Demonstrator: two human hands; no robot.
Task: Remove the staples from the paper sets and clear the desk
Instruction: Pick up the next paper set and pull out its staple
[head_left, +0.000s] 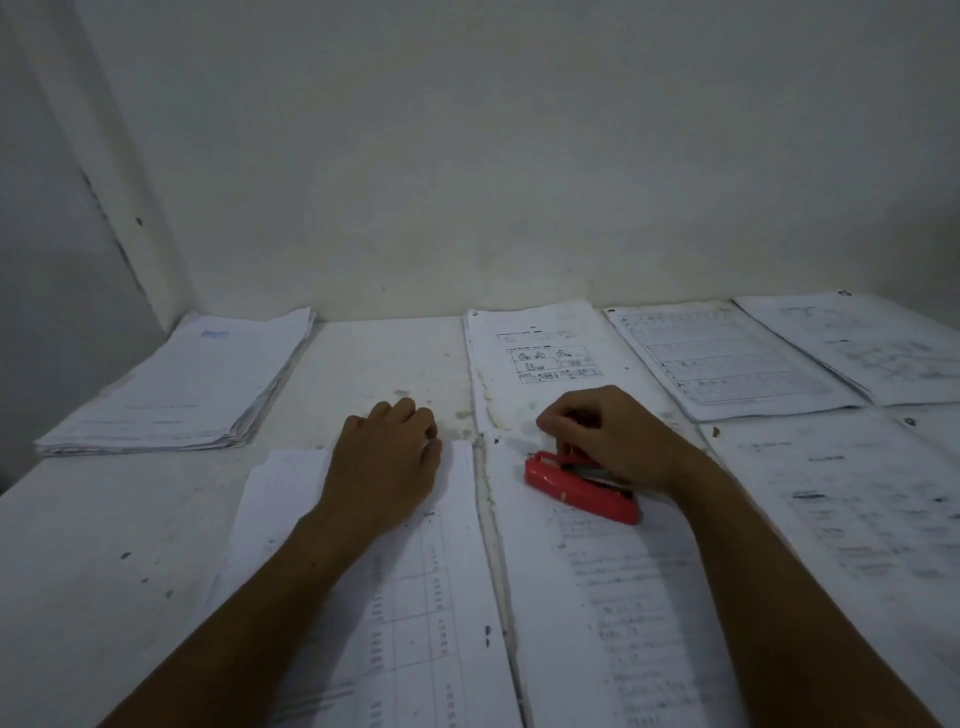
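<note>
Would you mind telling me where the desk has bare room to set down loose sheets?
Bare desk lies between the thick stack at far left and the picture worksheet, and along the near left edge. The right side is crowded with paper sets, the red stapler and both hands.

Wall (519, 156): plain, off-white, running across the whole upper part of the view and meeting the desk's far edge; faint smudges are showing on it. Side wall (47, 234): standing at the left, lying in deeper shade, joining the back wall at a corner line marked with dark chips and scuffs. Desk (104, 545): white surface, spreading across the lower half, showing brownish stains near the middle and small dark specks toward the left. Light: dim, cool, falling evenly, casting soft shadows.
</note>
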